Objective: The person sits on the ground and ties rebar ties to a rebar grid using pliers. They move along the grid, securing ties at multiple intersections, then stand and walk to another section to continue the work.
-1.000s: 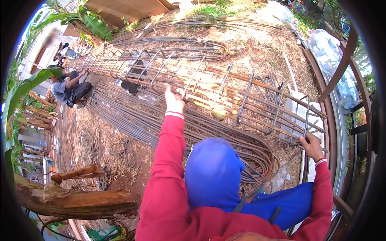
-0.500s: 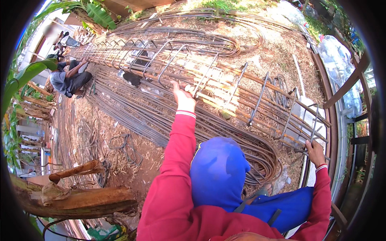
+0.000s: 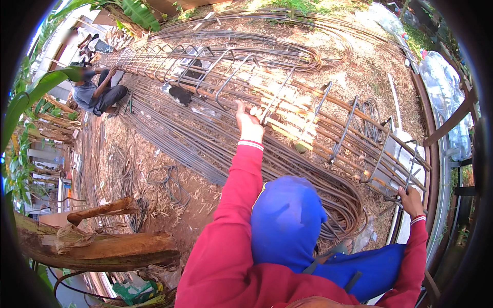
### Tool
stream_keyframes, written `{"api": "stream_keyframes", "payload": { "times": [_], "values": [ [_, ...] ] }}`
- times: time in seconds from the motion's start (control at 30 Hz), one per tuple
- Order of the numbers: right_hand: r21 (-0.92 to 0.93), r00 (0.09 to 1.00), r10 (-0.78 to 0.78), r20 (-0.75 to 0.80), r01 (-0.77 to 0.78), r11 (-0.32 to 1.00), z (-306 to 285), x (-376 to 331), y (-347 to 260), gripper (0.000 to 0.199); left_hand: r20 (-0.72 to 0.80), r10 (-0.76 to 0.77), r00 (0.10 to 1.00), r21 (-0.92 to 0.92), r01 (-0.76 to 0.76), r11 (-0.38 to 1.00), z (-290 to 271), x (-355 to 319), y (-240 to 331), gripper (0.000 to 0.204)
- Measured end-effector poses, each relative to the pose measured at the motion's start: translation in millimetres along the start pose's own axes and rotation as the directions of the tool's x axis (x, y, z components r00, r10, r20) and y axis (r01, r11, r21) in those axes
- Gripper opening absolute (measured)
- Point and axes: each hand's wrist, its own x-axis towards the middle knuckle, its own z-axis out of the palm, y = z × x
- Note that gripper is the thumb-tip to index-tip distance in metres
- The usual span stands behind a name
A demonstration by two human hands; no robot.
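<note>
A long rebar cage of rusty lengthwise bars and dark square stirrups runs from the far left to the near right. My left hand grips its near lower bar beside a stirrup, partway along. Close to the cage's right end, my right hand is closed around the bars by the last stirrup; some of its fingers are hidden. Below the cage lies a bundle of long steel bars, bent into a loop at the right.
A co-worker squats by the cage's far end, with another person behind. Fallen trunks lie at left. Bent wire pieces rest on the soil. Bags of plastic bottles stand at right, beyond a metal rail.
The whole scene has shifted slightly right in the picture as my view turned. Both hands keep their places on the cage.
</note>
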Motion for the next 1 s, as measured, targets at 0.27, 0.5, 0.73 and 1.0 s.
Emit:
{"api": "stream_keyframes", "payload": {
  "times": [0.27,0.5,0.73,1.0],
  "values": [
    [0.279,0.992,0.116,-0.047,-0.098,0.955,-4.2,7.8,8.1,0.049,0.097,-0.035,0.995,0.023,0.033,0.999,6.8,15.9,9.8,0.043],
    [0.405,1.0,0.03,0.01,-0.031,0.914,-12.0,-2.7,12.3,0.057,0.135,0.014,0.991,0.169,-0.037,0.985,-18.8,45.5,10.7,0.041],
    [0.093,0.971,-0.162,0.174,0.148,0.985,-35.7,-8.9,35.7,0.028,0.077,-0.179,0.981,0.149,0.166,0.975,-37.8,92.9,36.8,0.034],
    [0.913,0.725,0.653,-0.217,-0.087,0.4,-25.1,-91.1,110.1,0.02,-0.051,0.02,0.998,0.422,0.004,0.907,-48.6,124.4,45.3,0.045]
  ]
}}
